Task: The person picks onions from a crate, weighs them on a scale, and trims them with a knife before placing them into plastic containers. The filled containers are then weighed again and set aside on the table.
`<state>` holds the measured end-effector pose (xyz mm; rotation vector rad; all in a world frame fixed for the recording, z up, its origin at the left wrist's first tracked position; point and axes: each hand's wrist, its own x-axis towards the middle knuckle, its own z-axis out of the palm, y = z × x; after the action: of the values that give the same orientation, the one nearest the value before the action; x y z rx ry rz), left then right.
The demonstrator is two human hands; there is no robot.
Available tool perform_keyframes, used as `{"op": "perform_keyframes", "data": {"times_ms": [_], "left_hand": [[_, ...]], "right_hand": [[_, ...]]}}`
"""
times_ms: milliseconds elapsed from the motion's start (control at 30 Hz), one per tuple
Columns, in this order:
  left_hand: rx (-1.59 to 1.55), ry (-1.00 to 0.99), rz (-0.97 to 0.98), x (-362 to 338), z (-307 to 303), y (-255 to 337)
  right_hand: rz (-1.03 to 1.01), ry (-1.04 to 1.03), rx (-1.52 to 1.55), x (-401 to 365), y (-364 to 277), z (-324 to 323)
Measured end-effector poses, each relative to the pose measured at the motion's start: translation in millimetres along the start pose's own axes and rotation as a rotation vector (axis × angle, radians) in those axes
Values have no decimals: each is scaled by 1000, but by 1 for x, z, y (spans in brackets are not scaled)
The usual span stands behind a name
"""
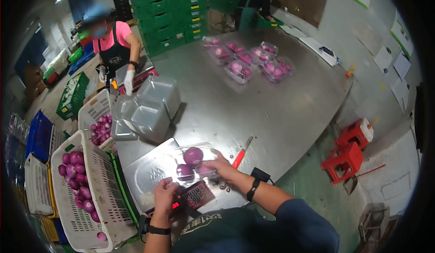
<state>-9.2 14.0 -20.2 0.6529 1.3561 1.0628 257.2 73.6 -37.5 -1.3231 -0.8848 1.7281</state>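
A clear plastic box [200, 180] with several purple onions [193, 156] sits on the metal plate of a weighing scale [152, 173]. At the box's right side, my right hand [221, 166] grips its edge, fingers reaching over beside an onion. My left hand [166, 193] is at the near left of the box, over the scale's red display and keypad [198, 195]. Its fingers are loosely bent and apart, with nothing visible in them. To the right of the box lies a knife with a red handle [239, 159].
Stacked clear boxes [152, 106] stand beyond the scale. Several filled boxes [240, 69] rest farther along the steel table [213, 103]. White baskets [102, 203] of onions line the left. One co-worker [115, 44] stands across at left; another person [253, 8] works at the far end.
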Motion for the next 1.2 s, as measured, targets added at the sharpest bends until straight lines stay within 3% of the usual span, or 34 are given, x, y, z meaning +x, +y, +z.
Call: {"op": "perform_keyframes", "data": {"times_ms": [67,133,267,333,400,467,600,700,800,867,933,967,1033,1067,1133,1200], "left_hand": [[73,-51,29,-4,16,11],[53,-81,57,0,1,2],[93,64,58,-34,-22,36],[45,154,89,-49,-36,55],[5,206,154,-56,-61,64],[-55,264,247,-66,-87,72],[21,409,366,-95,-123,101],[105,464,397,-111,-165,111],[187,523,446,-133,-204,126],[195,575,422,-151,-233,135],[205,618,471,-161,-265,142],[173,641,451,-167,-276,146],[187,653,389,-173,-315,148],[218,658,346,-176,-331,149],[262,651,287,-176,-358,150],[304,629,236,-171,-384,151]], "right_hand": [[-17,24,205,25,12,-38],[55,38,273,19,-22,-73],[5,375,332,102,-21,-199],[-48,652,227,127,-55,-237],[-164,811,15,122,-105,-224],[-290,832,-379,178,-98,-259],[-273,518,-426,164,-139,-138],[-675,357,-650,153,-137,-24],[-850,153,-747,145,-134,79],[-835,13,-803,149,-128,136],[-1028,-24,-902,169,-120,182],[-1028,-87,-901,182,-112,198],[-1181,15,-1167,212,-97,226],[-973,16,-1327,219,-95,238],[-766,81,-1430,216,-98,258],[-735,205,-1486,223,-93,261]]}}
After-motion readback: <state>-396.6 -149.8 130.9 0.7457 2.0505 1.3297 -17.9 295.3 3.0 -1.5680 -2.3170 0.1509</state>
